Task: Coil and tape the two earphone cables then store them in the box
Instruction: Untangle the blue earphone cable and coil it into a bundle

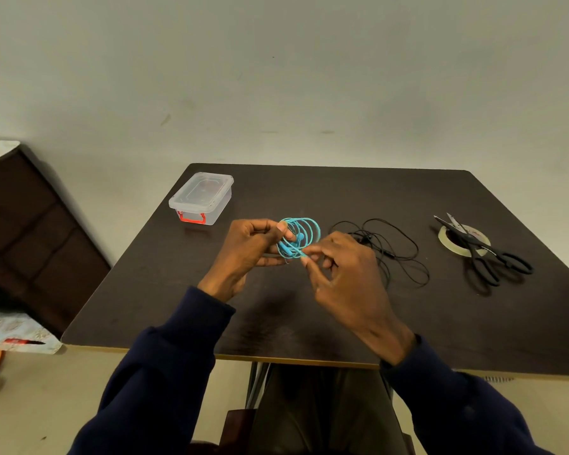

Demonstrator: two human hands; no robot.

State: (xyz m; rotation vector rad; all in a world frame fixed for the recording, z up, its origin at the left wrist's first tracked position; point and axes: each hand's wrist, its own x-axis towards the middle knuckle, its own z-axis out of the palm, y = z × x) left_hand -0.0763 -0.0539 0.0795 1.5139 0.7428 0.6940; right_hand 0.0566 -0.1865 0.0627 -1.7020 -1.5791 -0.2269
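Just left of centre, above the dark table [342, 192], the left hand [243, 254] comes up from a navy sleeve with its fingers curled, thumb and fingertips gripping the left side of the coiled blue earphone cable [304, 229]. The coil is held in the air between both hands, its loops fanned apart. To its right, the right hand [345, 274] is turned back-up, thumb and forefinger pinching the cable's end at the lower edge of the coil.

On the tabletop, a clear lidded box [201, 197] with a red latch sits in the far left corner. Right of the hands the black earphone cable [367, 239] lies loose and tangled. Further right, black scissors [483, 254] rest across a tape roll [444, 238]. A dark wooden cabinet [30, 224] stands at the left edge, and a plain pale wall [276, 77] fills the upper frame.
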